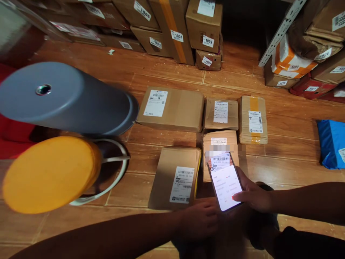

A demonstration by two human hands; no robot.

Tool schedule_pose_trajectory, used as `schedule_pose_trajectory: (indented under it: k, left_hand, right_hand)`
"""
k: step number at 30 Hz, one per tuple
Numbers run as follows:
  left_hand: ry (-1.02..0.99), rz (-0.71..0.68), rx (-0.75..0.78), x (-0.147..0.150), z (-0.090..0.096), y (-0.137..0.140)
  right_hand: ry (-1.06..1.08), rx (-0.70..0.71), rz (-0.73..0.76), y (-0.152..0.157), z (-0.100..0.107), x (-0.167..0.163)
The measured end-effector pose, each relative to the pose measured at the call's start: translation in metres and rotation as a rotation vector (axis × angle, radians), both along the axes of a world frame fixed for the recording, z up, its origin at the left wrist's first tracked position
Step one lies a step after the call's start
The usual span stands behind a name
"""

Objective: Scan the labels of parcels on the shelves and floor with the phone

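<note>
My right hand (254,196) is closed round a smartphone (228,192), its thumb on the lower part of the lit screen. On the screen are a camera picture of a parcel label and a white panel with text too blurred to read. Under the phone's upper end lies a small cardboard box (231,140), its label partly covered. My left hand (201,217) is low and in shadow, fingers curled, with nothing visible in them. Just above it lies a flat cardboard parcel (164,180) with a white shipping label.
A long box (185,108), a small box (233,111) and a taped box (244,122) form a row on the wooden floor. Left are a grey cylinder (99,97) and a yellow stool (51,176). Shelved parcels (161,21) stand behind; a blue package (329,136) lies right.
</note>
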State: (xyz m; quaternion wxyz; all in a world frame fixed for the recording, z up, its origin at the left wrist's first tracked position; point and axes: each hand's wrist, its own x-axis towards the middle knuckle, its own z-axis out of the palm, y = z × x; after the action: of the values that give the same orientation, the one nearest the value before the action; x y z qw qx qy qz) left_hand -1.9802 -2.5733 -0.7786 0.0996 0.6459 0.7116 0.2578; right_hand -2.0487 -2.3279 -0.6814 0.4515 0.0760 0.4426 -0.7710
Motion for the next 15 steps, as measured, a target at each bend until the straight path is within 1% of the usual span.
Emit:
schedule_pose_trajectory:
  k: [3,7,11,15]
  left_hand:
    - [-0.029,-0.001,-0.039,0.001,-0.001,-0.001]
    - [-0.060,0.013,-0.079,0.000,-0.003,0.001]
    - [-0.029,0.003,-0.063,0.000,-0.004,0.003]
    - [-0.003,0.036,-0.091,0.001,-0.005,0.000]
  right_hand:
    - [-0.013,-0.012,0.012,0.000,-0.001,0.001]
    - [-0.047,-0.013,0.070,0.002,0.004,-0.002]
    - [-0.054,-0.012,0.138,0.005,0.008,-0.005]
    - [-0.028,-0.015,0.134,0.005,0.009,-0.007]
